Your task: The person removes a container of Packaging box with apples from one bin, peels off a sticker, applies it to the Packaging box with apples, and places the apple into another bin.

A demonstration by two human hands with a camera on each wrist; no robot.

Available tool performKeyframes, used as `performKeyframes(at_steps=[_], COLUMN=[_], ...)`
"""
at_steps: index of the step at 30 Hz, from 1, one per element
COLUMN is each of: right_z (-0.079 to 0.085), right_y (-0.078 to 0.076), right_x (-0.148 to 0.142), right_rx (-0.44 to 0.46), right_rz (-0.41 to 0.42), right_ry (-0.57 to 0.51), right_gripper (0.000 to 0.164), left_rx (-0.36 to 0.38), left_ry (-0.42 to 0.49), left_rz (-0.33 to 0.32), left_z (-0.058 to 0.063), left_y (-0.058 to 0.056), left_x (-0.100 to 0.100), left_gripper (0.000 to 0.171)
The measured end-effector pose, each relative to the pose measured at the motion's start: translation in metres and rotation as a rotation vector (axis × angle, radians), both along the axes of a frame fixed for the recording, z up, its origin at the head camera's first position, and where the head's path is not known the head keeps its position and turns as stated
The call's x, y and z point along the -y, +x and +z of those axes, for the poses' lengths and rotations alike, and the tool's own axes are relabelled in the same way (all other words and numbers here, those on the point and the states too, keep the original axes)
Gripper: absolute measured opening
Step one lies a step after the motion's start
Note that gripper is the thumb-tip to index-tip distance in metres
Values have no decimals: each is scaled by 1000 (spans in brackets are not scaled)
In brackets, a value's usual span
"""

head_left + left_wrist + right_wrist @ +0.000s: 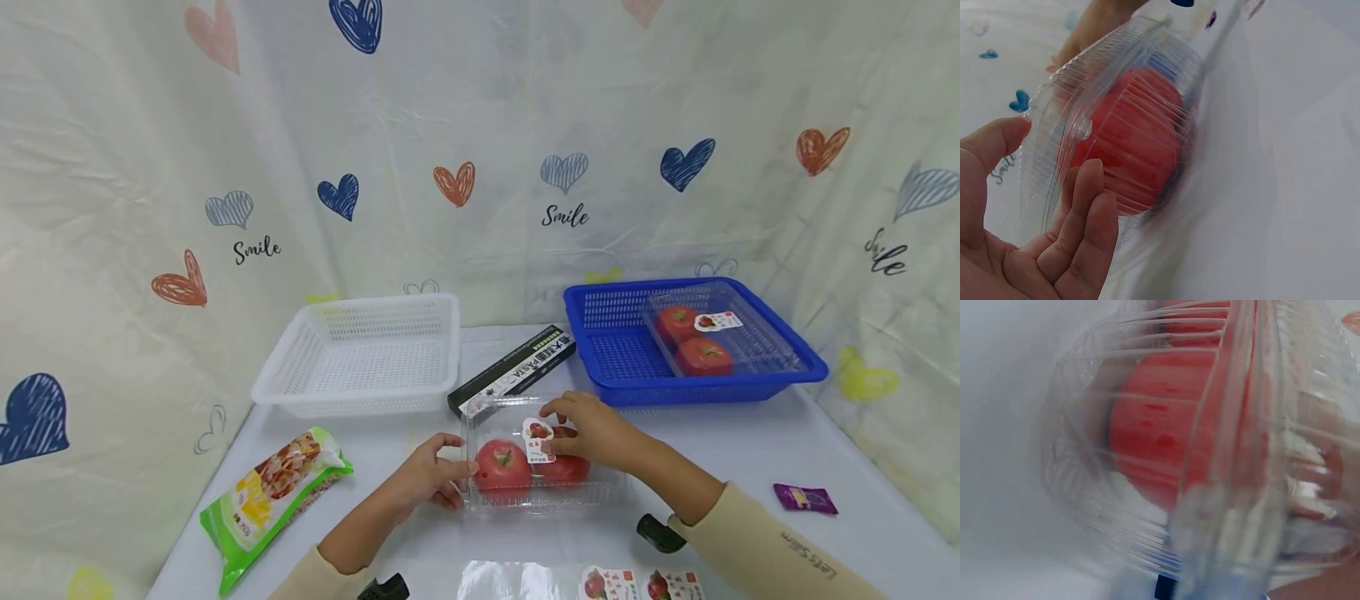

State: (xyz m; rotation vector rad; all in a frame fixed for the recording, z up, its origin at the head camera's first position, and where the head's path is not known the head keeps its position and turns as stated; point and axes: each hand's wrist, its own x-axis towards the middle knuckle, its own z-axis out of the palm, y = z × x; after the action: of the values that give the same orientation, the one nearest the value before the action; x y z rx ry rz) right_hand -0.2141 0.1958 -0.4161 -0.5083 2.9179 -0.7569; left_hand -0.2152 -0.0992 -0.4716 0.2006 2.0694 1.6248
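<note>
A clear plastic clamshell box [491, 500] with two red tomatoes [503, 465] inside stands in front of me, its lid down. My left hand [429, 477] grips the box's left end, and in the left wrist view its fingers [1088, 194] bend against the ridged side. Over the lid, my right hand [596, 429] has its fingertips spread at the right edge of a fruit label [537, 442], which lies upright across the lid's middle. The right wrist view is blurred; a tomato [1154, 425] shows through the box wall there.
Behind are a white basket [360, 404], a black pasta box [513, 371] and a blue basket [697, 390] holding another labelled tomato box [757, 354]. A green-and-white food bag [273, 500] lies left, a purple packet [805, 498] right. A label sheet [517, 579] lies at the front.
</note>
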Motion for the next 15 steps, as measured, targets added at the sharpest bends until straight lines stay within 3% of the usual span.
performKeyframes(at_steps=[8, 15], right_z=[1, 8], right_y=[3, 1], right_x=[-5, -7], right_rx=[50, 0], right_rz=[34, 110], right_ry=[26, 95], right_gripper=[61, 67], left_rx=[13, -13], left_ry=[-10, -21], left_rz=[17, 45], left_z=[1, 3], left_y=[1, 3], left_x=[-1, -2], left_gripper=[73, 75])
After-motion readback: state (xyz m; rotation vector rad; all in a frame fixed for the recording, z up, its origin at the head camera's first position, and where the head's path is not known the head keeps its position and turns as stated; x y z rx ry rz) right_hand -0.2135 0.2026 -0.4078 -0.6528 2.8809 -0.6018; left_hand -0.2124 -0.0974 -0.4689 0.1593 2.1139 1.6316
